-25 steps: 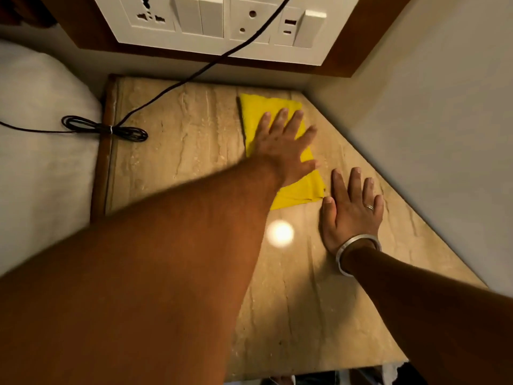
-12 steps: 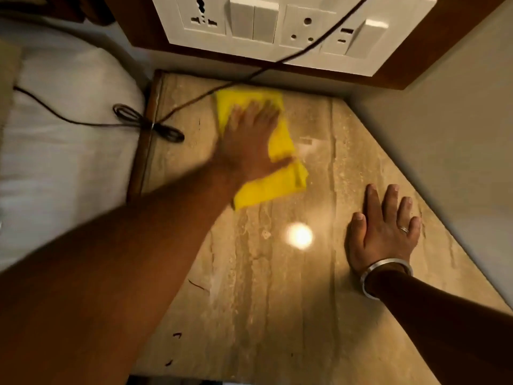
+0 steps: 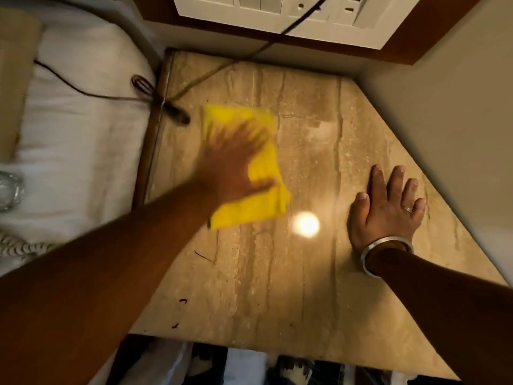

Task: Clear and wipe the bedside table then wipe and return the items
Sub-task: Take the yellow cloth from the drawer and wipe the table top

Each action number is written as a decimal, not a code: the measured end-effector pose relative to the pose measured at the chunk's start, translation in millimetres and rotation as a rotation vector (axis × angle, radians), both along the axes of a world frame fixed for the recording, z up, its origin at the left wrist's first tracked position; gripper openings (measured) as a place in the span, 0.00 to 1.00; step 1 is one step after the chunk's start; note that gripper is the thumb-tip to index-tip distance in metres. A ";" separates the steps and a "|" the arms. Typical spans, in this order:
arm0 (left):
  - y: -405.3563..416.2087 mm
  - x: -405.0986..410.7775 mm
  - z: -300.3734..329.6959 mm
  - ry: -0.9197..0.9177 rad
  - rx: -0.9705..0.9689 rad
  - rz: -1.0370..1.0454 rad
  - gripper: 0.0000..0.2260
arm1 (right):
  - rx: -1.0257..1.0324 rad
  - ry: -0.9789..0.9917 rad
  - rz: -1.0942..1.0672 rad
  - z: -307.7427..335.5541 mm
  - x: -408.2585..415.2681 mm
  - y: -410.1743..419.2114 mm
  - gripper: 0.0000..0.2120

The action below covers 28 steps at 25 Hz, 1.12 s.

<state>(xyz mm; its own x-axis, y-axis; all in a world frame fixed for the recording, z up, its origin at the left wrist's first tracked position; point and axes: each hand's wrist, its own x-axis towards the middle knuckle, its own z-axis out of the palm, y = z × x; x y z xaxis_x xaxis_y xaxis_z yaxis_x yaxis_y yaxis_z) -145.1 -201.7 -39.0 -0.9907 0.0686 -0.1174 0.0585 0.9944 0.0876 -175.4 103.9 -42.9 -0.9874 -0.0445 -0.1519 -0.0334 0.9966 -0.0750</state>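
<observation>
The bedside table (image 3: 277,287) has a beige marble top with nothing standing on it. A yellow cloth (image 3: 263,209) lies flat on its left middle part. My left hand (image 3: 236,162) presses down on the cloth with fingers spread, blurred by motion. My right hand (image 3: 385,209) rests flat on the marble to the right, fingers apart, holding nothing, with a ring and a metal bangle at the wrist. A bright light reflection sits between the cloth and the right hand.
A black cable (image 3: 177,112) runs from the wall socket panel (image 3: 277,9) across the table's back left corner onto the white bed (image 3: 77,140). A glass object (image 3: 8,190) and a coiled cord (image 3: 16,245) lie on the bed. A wall borders the table's right side.
My left hand has slid the yellow cloth from the back right part of the table leftward and then toward me. My right hand stayed flat in place.
</observation>
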 end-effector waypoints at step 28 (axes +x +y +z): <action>39.6 233.4 -4.6 -0.018 -0.055 0.294 0.42 | -0.020 -0.029 0.038 14.3 6.6 -8.7 0.29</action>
